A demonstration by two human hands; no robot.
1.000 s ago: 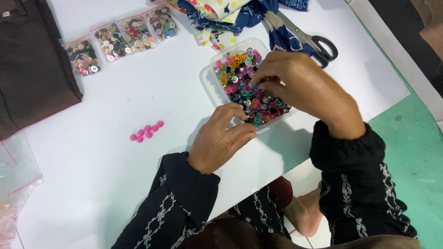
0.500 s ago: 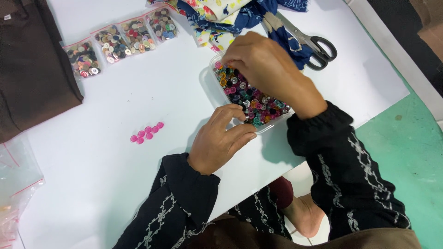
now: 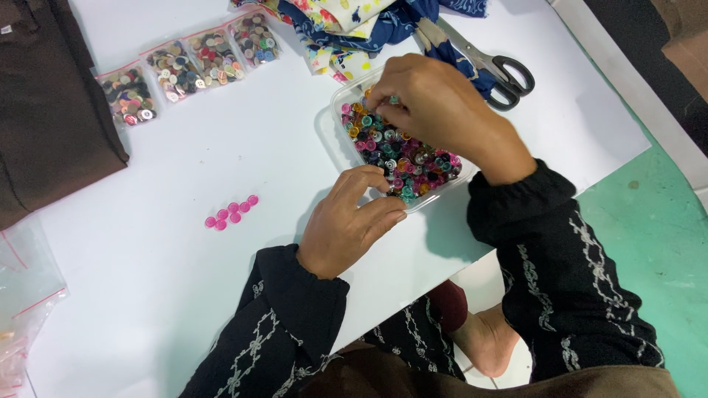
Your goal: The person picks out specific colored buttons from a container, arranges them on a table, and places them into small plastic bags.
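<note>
Buttons [image 3: 402, 151], small and of mixed colours, are held in a clear plastic tub [image 3: 335, 129] set on the white surface [image 3: 184, 295] near its front edge. The right hand [image 3: 435, 110] is lowered into the far end of the tub, with fingertips pinched together among the buttons; whether a button is gripped cannot be told. The left hand [image 3: 346, 221] is rested on the surface at the near corner of the tub, fingers curled against its rim, nothing seen clamped in it. Six pink buttons [image 3: 231, 212] are laid in a short cluster on the surface, left of the left hand and well apart from the tub. Scissors [image 3: 490, 70] with black handles are placed just beyond the right hand, on patterned blue and yellow cloth [image 3: 346, 22]. Three small clear bags of buttons [image 3: 184, 66] are lined up at the far left, beside a dark brown cloth [image 3: 44, 110].
</note>
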